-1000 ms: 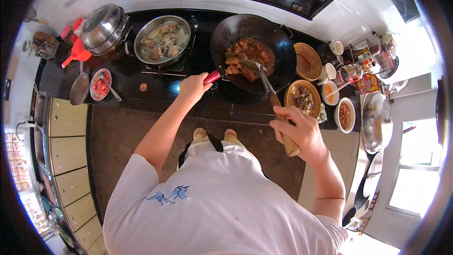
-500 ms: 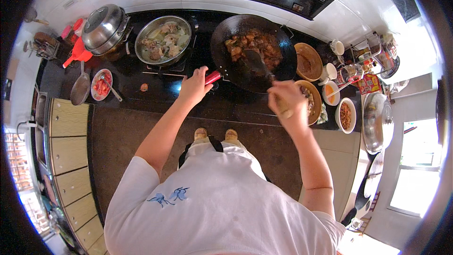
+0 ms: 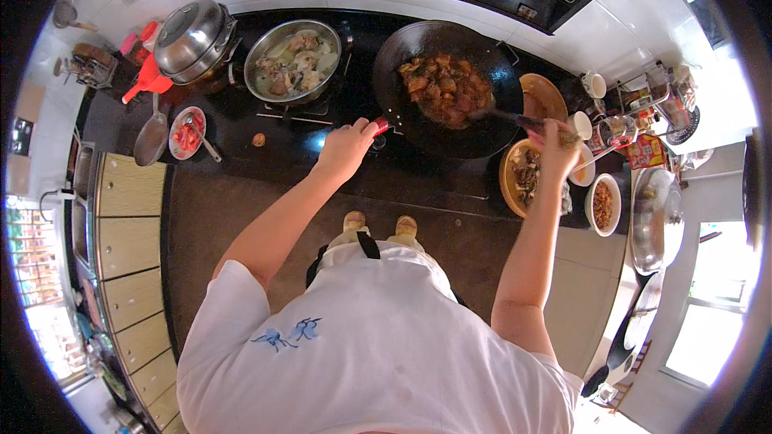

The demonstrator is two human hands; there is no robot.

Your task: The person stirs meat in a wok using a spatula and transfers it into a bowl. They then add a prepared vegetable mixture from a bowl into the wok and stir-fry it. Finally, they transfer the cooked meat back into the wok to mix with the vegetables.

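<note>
- Head view: the left hand (image 3: 347, 147) is closed around the red-tipped handle (image 3: 379, 124) of a wide black wok (image 3: 447, 88) on the dark stovetop (image 3: 322, 153).
- The wok holds brown, saucy chunks of food (image 3: 445, 88), heaped toward its far side.
- The right hand (image 3: 557, 145) grips the handle of a dark metal spatula (image 3: 503, 116), whose blade reaches into the wok at its right edge.
- Left of the wok sits a round steel pan of pale pieces in broth (image 3: 291, 60), and further left a lidded steel pot (image 3: 191, 38).
- Just beside the right hand lie a brown bowl of dark food (image 3: 523, 177) and a small white bowl (image 3: 603, 205).
</note>
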